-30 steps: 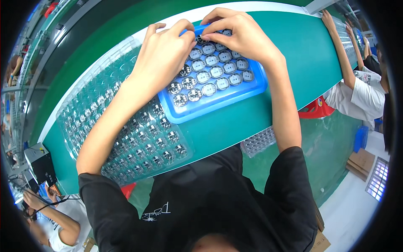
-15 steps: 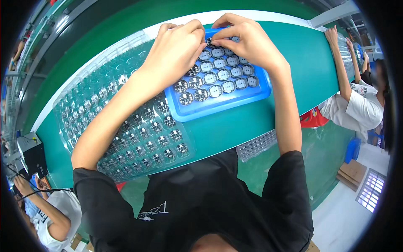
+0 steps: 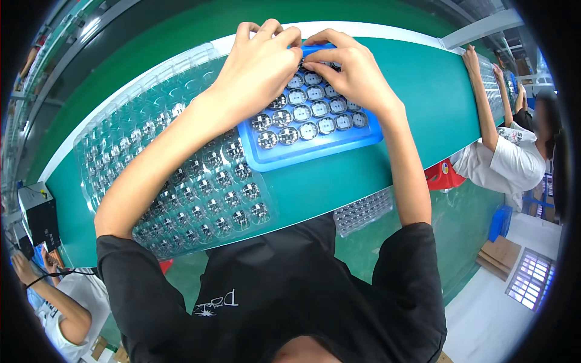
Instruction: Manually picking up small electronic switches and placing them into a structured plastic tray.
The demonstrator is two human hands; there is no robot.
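Fingers of the left hand (image 3: 257, 63) and right hand (image 3: 354, 75) are bunched together, tips meeting over the far rows of the blue tray (image 3: 315, 142); they seem to pinch or press one small round disc there, but the piece itself is hidden under the fingertips, so the grip cannot be confirmed. Compared with one second and half a second ago, both hands sit at the same far end of the tray, only drawn slightly closer together; judgement: work continues on the same row, not yet moved to a new one. Blue tray: shallow, rimmed, flat on the green surface (image 3: 423, 91), its visible pockets each filled with a round silver-and-black disc (image 3: 301, 113), near rows complete. Touching its left edge, partly under the left forearm, lies a clear blister sheet (image 3: 121, 151): near pockets hold like discs, far-left pockets look empty. A smaller clear strip of parts (image 3: 363, 212) hangs at the near edge of the surface. Another person's arm (image 3: 481, 103) rests on the surface to the right.
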